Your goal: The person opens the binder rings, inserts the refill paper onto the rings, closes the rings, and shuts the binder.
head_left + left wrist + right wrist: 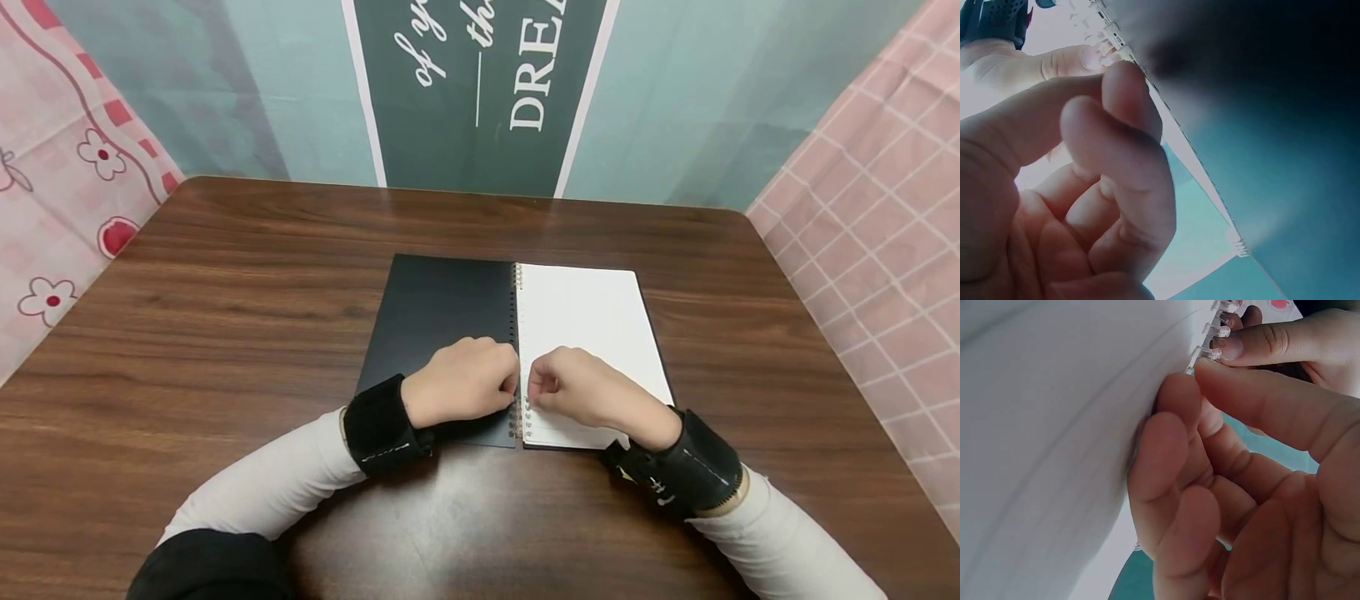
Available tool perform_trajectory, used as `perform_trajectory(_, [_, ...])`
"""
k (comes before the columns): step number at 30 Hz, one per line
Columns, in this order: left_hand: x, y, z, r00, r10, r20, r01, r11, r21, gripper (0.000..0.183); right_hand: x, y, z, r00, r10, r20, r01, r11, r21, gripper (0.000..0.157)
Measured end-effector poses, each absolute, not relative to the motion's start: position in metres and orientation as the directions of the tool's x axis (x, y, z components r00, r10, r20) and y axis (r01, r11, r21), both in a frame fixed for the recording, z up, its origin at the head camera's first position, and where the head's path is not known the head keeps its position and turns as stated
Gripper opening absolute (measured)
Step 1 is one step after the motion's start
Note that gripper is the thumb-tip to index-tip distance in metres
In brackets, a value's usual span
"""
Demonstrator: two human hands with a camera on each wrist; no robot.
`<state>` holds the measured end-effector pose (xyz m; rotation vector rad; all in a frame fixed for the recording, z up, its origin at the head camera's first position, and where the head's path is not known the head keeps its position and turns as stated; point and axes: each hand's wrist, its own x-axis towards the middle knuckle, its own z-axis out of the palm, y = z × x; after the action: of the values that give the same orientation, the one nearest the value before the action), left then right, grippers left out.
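Observation:
A loose-leaf notebook lies open on the table, its dark cover point(450, 300) on the left and white pages point(585, 308) on the right. Clear plastic binding rings point(1216, 330) run down its spine. Thumb and index finger of my left hand point(465, 379) pinch the rings near the lower end of the spine, on the cover side. Close beside it, my right hand point(581, 387) pinches the rings from the page side, thumb against index finger. Its other fingers curl loosely by the paper in the right wrist view. Both wrists wear black bands.
The brown wooden table point(225, 317) extends around the notebook on all sides. Behind it hangs a blue-green cloth point(300, 83) with lettering. Pink patterned cloth point(67, 208) borders the left side, pink checked cloth point(885, 250) the right.

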<state>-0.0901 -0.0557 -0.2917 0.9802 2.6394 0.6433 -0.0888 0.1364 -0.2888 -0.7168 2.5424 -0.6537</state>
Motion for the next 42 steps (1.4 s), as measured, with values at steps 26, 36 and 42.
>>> perform_trajectory(26, [-0.096, -0.050, -0.290, -0.744, 0.663, -0.083, 0.547, 0.676, 0.493, 0.030, -0.093, 0.133, -0.287, -0.779, -0.582, -0.234, -0.371, 0.728, -0.576, 0.014])
perform_trajectory(36, [-0.092, -0.057, -0.281, -0.736, 0.638, -0.227, 0.494, 0.735, 0.464, 0.027, -0.087, 0.140, -0.281, -0.723, -0.575, -0.384, -0.325, 0.773, -0.545, 0.011])
perform_trajectory(42, [-0.089, -0.056, -0.279, -0.688, 0.664, -0.293, 0.514, 0.731, 0.449, 0.024, -0.083, 0.138, -0.279, -0.710, -0.564, -0.422, -0.347, 0.802, -0.487, 0.020])
